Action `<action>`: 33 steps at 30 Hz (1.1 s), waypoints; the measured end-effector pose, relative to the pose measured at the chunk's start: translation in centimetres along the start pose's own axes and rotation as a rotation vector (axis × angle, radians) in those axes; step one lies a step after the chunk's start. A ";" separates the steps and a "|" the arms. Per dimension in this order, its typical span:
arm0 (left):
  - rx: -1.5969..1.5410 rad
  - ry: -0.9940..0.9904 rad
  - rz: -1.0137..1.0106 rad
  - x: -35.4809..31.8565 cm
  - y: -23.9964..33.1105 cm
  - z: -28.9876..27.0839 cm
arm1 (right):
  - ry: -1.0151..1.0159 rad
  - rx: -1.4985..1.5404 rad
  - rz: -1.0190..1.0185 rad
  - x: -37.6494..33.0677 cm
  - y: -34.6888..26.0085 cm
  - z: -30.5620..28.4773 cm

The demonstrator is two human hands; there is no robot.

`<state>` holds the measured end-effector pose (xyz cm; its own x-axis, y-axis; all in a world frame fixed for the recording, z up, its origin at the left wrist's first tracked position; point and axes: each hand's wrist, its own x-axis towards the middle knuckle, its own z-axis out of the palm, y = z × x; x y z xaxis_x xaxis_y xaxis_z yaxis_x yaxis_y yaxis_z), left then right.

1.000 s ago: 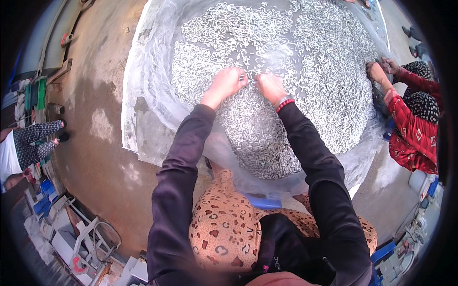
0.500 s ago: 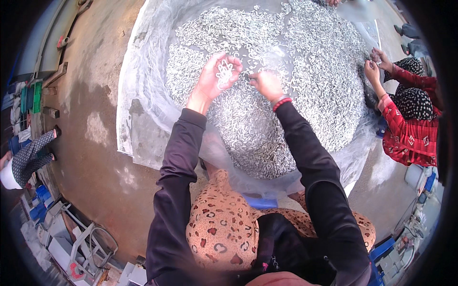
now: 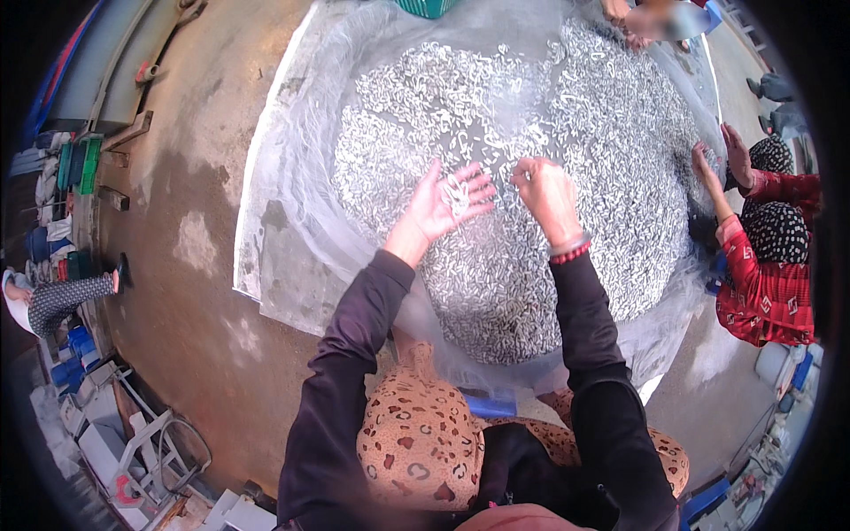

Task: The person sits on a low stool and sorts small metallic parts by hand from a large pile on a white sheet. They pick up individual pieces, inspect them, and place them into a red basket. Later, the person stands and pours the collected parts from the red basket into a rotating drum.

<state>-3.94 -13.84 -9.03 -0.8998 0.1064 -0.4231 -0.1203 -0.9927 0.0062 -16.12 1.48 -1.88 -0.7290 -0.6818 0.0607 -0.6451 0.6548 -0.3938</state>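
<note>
A: From your distant station, how do the two grips stand?

B: I see the left hand point(image 3: 434, 211) palm upward, its fingers spread wide apart. A small cluster of white, hook- and loop-shaped pieces point(image 3: 458, 196) lies loose on the palm and finger bases, unclasped. The right hand point(image 3: 551, 195) is just beside it, back upward, fingers curled and thumb drawn in near the fingertips. Whether those tips meet, or have hold of a piece, I cannot tell. A red beaded bracelet point(image 3: 571, 254) circles that wrist.

A: And the surface beneath?

B: Both hands are above a broad, mottled grey-and-white spread of short, curved pieces point(image 3: 505, 301), densest nearest the wearer and thinner beyond the hands. It lies on translucent whitish sheeting point(image 3: 310, 177), crumpled up around the margin, over a grey, white-edged base point(image 3: 276, 243).

A: The room?

B: I find a brown, patchily stained floor point(image 3: 199, 301) to the left, with a green plastic crate point(image 3: 88, 164) near its far side. A green basket point(image 3: 428, 7) cuts the top edge. At the right, a co-worker in red patterned sleeves point(image 3: 742, 283) raises two hands point(image 3: 711, 175) beside the spread.
</note>
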 end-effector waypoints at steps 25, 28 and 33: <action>-0.117 -0.200 0.502 10.1 15.9 21.5 | 0.215 0.289 -0.090 1.4 0.6 -7.0; 0.202 -0.146 0.667 10.0 19.1 23.3 | 0.197 0.266 0.044 0.6 4.0 -5.0; 1.247 -0.115 0.391 11.2 14.0 14.7 | -0.206 0.256 0.387 1.5 10.4 0.1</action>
<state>-21.84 -25.75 -0.34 -0.9863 -0.1090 -0.1239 -0.0940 -0.2461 0.9647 -23.89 7.22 -5.94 -0.8267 -0.4718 -0.3065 -0.2405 0.7888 -0.5656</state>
